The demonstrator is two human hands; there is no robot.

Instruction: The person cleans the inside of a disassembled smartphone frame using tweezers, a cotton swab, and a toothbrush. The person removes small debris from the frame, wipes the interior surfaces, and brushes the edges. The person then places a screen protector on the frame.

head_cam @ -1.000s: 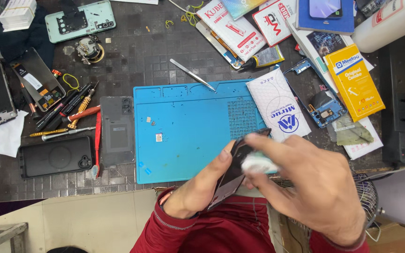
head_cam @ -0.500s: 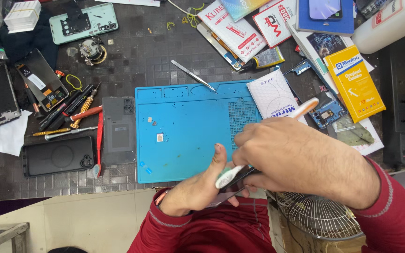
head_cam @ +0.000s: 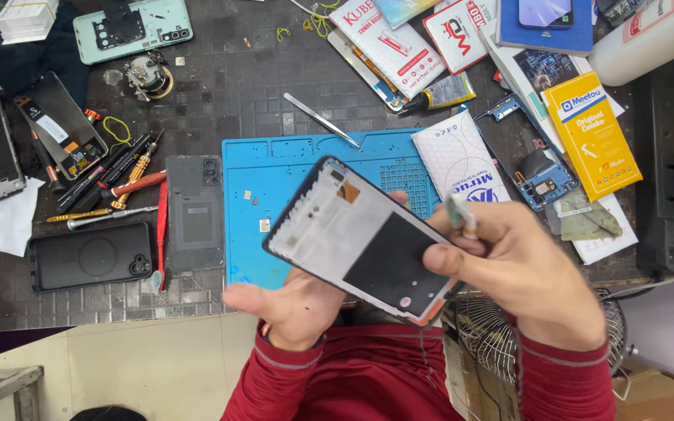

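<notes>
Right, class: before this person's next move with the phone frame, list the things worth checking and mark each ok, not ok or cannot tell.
1. Frame supported from below by left hand: ok.
2. Right hand gripping the frame's lower end: ok.
3. Small white piece pinched in right hand fingertips: ok; what it is, cannot tell.
4. Frame's inner side facing up: ok.
5. Blue mat beneath has bare room: ok.
6. Tweezers within reach at the mat's top: ok.

My desk (head_cam: pixel 259 93): dark, gridded. On it, blue mat (head_cam: pixel 274 203), tweezers (head_cam: pixel 321 119), screwdrivers (head_cam: pixel 111 175), grey back cover (head_cam: pixel 194 212), yellow box (head_cam: pixel 593 134).
</notes>
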